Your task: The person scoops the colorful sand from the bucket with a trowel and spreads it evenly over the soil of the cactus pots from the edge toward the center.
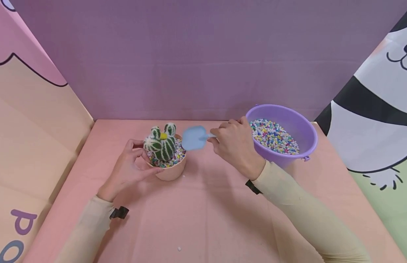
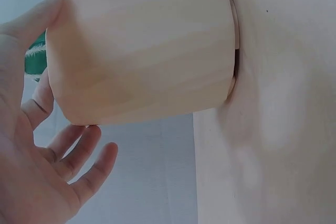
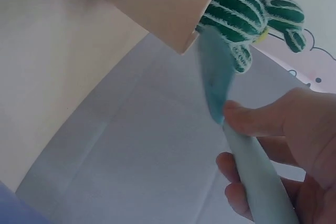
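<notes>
A peach flowerpot (image 1: 172, 173) stands on the left part of the table, a green artificial cactus (image 1: 163, 150) with white stripes rising from the colorful pebbles (image 1: 178, 155) inside. My left hand (image 1: 127, 167) holds the pot by its near left side, thumb at the rim and fingers around the wall (image 2: 147, 51). In my right hand (image 1: 234, 144) I grip the handle of a light blue toy shovel (image 1: 194, 138). Its blade overlaps the pot's right rim in the head view; the right wrist view has the blade (image 3: 216, 77) right at the rim beside the cactus.
To the right stands a purple bucket (image 1: 305, 128) holding many colorful pebbles (image 1: 274, 137), close behind my right hand. A purple cloth wall (image 1: 203, 65) backs the pink table (image 1: 190, 219). One small white pebble (image 1: 179, 248) lies near the front.
</notes>
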### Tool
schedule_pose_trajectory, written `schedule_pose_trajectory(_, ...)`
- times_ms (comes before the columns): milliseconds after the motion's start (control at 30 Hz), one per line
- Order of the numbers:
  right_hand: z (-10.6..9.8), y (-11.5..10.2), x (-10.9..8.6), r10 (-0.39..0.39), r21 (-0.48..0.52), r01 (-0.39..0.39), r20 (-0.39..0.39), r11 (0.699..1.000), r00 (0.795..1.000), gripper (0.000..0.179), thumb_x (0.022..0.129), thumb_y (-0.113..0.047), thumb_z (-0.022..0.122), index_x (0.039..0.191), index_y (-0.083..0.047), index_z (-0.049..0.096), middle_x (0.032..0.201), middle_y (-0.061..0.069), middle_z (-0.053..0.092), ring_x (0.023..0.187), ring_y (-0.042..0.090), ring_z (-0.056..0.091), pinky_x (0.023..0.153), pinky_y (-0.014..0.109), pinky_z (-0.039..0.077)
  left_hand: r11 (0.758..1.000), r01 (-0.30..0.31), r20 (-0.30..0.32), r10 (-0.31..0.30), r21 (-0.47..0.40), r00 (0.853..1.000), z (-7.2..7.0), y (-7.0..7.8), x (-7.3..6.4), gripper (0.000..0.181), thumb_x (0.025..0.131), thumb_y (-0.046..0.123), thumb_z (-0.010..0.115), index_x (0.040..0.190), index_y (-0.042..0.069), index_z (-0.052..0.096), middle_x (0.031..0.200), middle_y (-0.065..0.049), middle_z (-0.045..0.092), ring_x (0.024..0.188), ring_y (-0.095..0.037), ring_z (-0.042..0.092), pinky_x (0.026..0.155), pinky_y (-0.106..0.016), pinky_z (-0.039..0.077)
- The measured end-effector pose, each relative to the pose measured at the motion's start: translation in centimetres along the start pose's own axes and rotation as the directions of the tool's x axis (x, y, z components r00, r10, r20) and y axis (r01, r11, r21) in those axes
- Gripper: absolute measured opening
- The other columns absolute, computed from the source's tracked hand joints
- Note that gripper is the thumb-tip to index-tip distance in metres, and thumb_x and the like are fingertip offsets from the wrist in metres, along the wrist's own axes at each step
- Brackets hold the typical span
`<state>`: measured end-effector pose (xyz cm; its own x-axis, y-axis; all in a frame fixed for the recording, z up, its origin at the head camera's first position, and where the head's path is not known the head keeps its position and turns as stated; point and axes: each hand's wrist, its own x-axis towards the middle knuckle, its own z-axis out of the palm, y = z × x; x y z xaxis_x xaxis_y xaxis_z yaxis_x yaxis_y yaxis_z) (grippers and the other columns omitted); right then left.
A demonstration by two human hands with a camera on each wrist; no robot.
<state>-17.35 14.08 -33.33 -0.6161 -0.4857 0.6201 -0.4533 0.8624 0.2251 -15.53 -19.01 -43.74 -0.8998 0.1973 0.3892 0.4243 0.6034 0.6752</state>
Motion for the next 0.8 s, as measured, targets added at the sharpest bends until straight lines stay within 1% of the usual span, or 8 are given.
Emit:
schedule_pose_trajectory(100,0.0,0.1,-0.1,0.006,0.0,-0.006,0.003,1.0,1.0,0.013,0.081,-0.032,0.093,0.086,-0.024,0.084,0.07,0.0,0.075,0.066,0.025,0.066,0.068,0.043,0.044,1.0,0.0,-0.005,0.001,0.014,1.0,0.1,0.0,-0.1,0.043,0.068,0.031,0.102,0.075,0.008,0.066,0.135,-0.015,0.052,0.13,-0.036,0.055,0.106,-0.058,0.047)
schedule_pose_trajectory(200,-0.1,0.1,-0.3,0.014,0.002,-0.014,0.012,1.0,1.0,0.012,0.081,-0.031,0.093,0.087,-0.024,0.085,0.068,0.0,0.073,0.066,0.025,0.066,0.07,0.043,0.045,0.999,0.025,-0.003,-0.025,0.031,1.0,0.1,0.1,-0.2,0.044,0.07,0.035,0.101,0.075,0.009,0.066,0.136,-0.015,0.051,0.131,-0.037,0.055,0.105,-0.06,0.048)
schedule_pose_trajectory(300,-0.1,0.2,-0.4,0.025,0.003,-0.026,0.027,1.0,0.999,0.014,0.082,-0.032,0.092,0.092,-0.025,0.086,0.069,0.0,0.073,0.067,0.026,0.067,0.07,0.043,0.045,0.998,0.049,-0.009,-0.049,0.048,0.999,0.2,0.3,-0.3,0.045,0.07,0.038,0.1,0.076,0.009,0.066,0.137,-0.016,0.051,0.132,-0.039,0.055,0.104,-0.062,0.049)
schedule_pose_trajectory(400,-0.1,0.3,-0.6,0.036,0.003,-0.036,0.036,0.999,0.999,0.015,0.082,-0.032,0.092,0.094,-0.025,0.087,0.069,0.0,0.073,0.067,0.027,0.067,0.069,0.043,0.045,0.997,0.053,-0.025,-0.052,0.058,0.998,0.4,0.4,-0.4,0.046,0.07,0.038,0.1,0.076,0.009,0.066,0.137,-0.017,0.052,0.131,-0.039,0.056,0.103,-0.062,0.049)
schedule_pose_trajectory(600,0.3,0.9,-1.1,0.039,0.043,-0.039,-0.013,0.998,0.999,0.015,0.08,-0.033,0.093,0.089,-0.023,0.086,0.07,-0.001,0.075,0.063,0.025,0.067,0.062,0.041,0.043,0.997,0.044,-0.049,-0.04,0.07,0.998,0.3,0.4,-0.6,0.045,0.068,0.038,0.101,0.078,0.009,0.068,0.135,-0.017,0.054,0.128,-0.039,0.058,0.102,-0.06,0.05)
schedule_pose_trajectory(700,0.6,1.2,-1.5,0.027,0.068,-0.025,-0.035,0.997,0.999,0.016,0.08,-0.032,0.093,0.089,-0.022,0.086,0.072,-0.001,0.076,0.064,0.025,0.068,0.062,0.041,0.042,0.997,0.036,-0.045,-0.034,0.063,0.998,0.1,0.4,-0.6,0.044,0.069,0.036,0.101,0.082,0.01,0.068,0.135,-0.017,0.056,0.129,-0.039,0.058,0.104,-0.061,0.05)
schedule_pose_trajectory(800,0.8,1.5,-1.9,0.041,0.127,-0.036,-0.037,0.991,0.998,0.016,0.08,-0.031,0.094,0.09,-0.021,0.086,0.072,-0.001,0.076,0.064,0.024,0.068,0.063,0.041,0.041,0.998,0.032,-0.032,-0.03,0.061,0.999,-0.4,0.4,-0.5,0.04,0.072,0.034,0.099,0.086,0.011,0.069,0.135,-0.017,0.06,0.13,-0.04,0.058,0.105,-0.064,0.049)
